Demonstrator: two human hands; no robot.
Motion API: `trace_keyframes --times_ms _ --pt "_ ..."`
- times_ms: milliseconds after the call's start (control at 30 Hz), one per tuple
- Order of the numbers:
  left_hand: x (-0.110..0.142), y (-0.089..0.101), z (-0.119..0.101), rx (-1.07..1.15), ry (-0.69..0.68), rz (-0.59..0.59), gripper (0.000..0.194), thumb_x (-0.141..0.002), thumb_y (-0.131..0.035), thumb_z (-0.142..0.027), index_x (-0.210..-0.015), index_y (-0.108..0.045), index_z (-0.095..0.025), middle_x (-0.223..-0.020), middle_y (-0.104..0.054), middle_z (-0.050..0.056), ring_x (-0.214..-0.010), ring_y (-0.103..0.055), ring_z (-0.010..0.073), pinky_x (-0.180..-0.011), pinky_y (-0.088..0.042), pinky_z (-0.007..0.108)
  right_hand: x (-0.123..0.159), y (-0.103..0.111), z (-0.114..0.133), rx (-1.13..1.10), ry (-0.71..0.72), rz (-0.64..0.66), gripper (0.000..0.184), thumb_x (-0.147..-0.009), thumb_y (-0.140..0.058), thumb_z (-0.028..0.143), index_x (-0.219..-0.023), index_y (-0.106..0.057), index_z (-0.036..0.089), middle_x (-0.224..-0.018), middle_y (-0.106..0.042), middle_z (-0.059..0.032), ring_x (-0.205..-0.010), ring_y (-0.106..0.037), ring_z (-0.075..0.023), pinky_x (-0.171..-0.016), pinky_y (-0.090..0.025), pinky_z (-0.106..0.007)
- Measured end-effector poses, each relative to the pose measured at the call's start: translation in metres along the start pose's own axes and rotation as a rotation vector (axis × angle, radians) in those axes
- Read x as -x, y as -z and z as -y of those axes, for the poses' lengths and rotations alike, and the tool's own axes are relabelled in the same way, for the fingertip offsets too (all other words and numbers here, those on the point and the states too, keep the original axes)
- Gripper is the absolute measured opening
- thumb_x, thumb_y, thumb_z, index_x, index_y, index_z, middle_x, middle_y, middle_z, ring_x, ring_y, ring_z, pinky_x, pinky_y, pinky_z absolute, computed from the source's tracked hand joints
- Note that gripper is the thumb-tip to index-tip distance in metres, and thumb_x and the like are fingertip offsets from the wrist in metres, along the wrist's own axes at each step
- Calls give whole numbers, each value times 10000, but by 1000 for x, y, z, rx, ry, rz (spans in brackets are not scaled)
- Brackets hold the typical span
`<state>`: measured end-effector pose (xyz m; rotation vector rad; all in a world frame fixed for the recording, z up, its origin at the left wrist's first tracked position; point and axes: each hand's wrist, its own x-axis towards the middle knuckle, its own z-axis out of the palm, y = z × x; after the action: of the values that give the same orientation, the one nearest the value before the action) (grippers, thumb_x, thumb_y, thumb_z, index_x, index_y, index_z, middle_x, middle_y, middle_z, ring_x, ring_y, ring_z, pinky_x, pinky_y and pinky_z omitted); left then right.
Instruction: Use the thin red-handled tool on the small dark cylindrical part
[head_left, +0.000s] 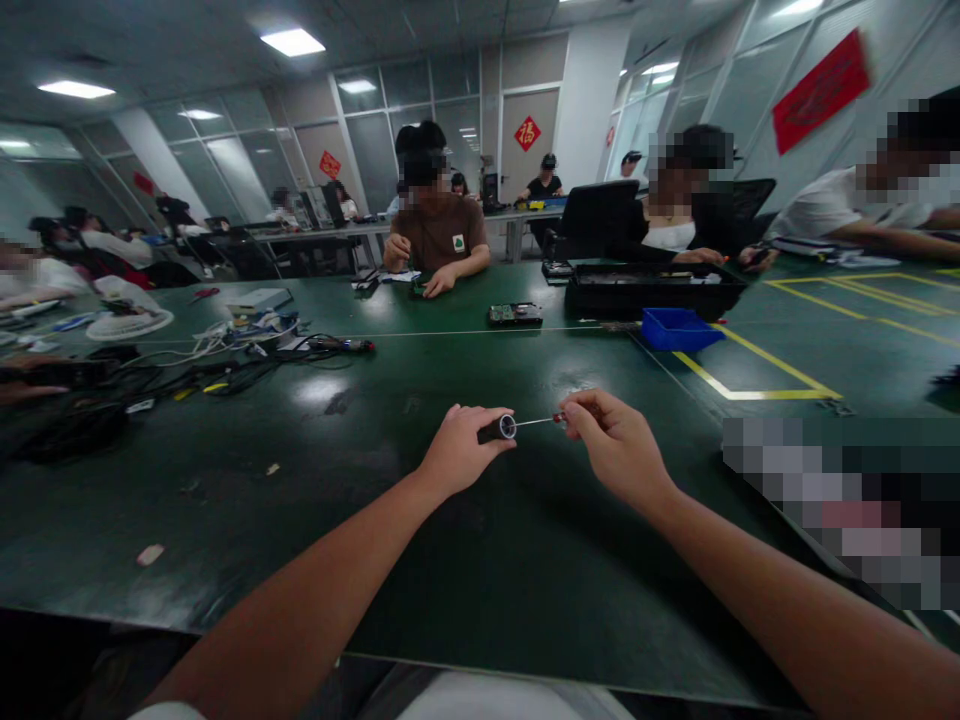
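My left hand (461,447) is wrapped round a short black cylinder (493,432) with a pale ring at its open end, which faces right. In my right hand (611,435) is a screwdriver (559,418) with a red part at the handle, pinched between thumb and fingers. Its thin metal shaft runs leftward to the ring of the cylinder; whether the tip is inside or just touching, I cannot tell. Both hands are above the green table (465,590). Most of the handle is hidden by my fingers.
A circuit board (515,314) lies ahead, with a blue bin (679,328) and a long black tray (652,290) to its right. Tangled cables (225,365) and a white fan-like part (129,318) are at left. Several people sit around the tables.
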<state>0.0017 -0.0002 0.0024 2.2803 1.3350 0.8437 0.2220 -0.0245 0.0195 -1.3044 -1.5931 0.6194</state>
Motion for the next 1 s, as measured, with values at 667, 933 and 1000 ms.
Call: trace_keyframes --times_ms 667,933,1000 --pt "0 0 3 -2 4 1 382 -828 -749 -311 -1203 -688 -270 -1035 -732 23 -963 -620 239 -961 -427 427 4 -5 0 20 -33 53 321 -990 -397 438 -1092 -616 227 -726 -601 -9 -653 -585 -193 -614 -468 -340" --pt "-1 1 1 36 27 -54 351 -859 -709 -308 -1204 -672 -254 -1158 -718 42 -1061 -629 252 -1031 -417 460 -1 -11 -2 -305 -94 -36 228 -879 -621 421 -950 -611 204 -873 -675 -54 -804 -640 -206 -795 -525 -397" --pt "-1 1 3 47 -10 -73 352 -858 -711 -290 -1207 -666 -271 -1195 -706 36 -1106 -622 245 -1087 -371 482 -5 -12 -4 -541 -211 -30 248 -869 -635 451 -895 -635 204 -815 -659 -40 -751 -628 -191 -800 -541 -400"
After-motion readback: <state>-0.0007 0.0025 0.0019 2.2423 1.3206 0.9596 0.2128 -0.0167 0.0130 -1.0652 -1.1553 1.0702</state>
